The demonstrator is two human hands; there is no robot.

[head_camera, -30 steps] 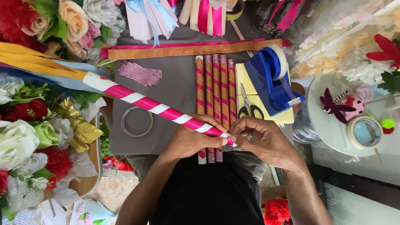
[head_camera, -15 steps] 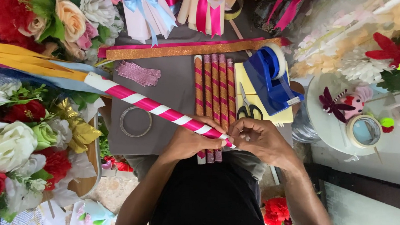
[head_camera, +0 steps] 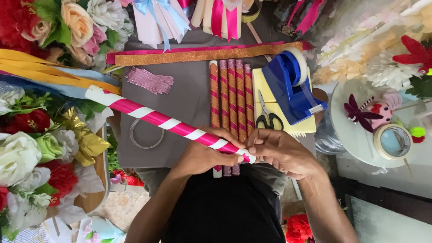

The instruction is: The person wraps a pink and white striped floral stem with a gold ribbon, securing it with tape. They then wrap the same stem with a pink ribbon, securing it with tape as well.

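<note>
Both hands meet at the near end of a long pink-and-white spiral-striped paper tube (head_camera: 167,120). This tube lies on a slant across the grey work mat (head_camera: 193,86), its long axis running from the far left, where its open white end rests near the yellow ribbons (head_camera: 29,67), down to the right, where it ends just in front of the person's body. The left hand (head_camera: 202,157) is curled around the tube from below, thumb over the top, a little way up from the end. The right hand (head_camera: 282,151) has its fingertips (head_camera: 251,148) pinched on the very tip of the tube, so it is the nearer hand to the end and the left the nearer to the shaft.

Under the hands lies a row of four shorter glittery red-and-gold striped tubes (head_camera: 229,98), side by side and pointing away from the person; their near ends are covered by the hands and the slanted tube. Beside them to the right, black-handled scissors (head_camera: 267,114) rest on a yellow pad (head_camera: 261,82), with a blue tape dispenser (head_camera: 288,86) just beyond.

What the right fingertips hold against the tip, possibly a loose ribbon end or a bit of tape, is too small and too covered to make out. A thin clear ring (head_camera: 146,134) lies on the mat just below the tube's middle.
</note>
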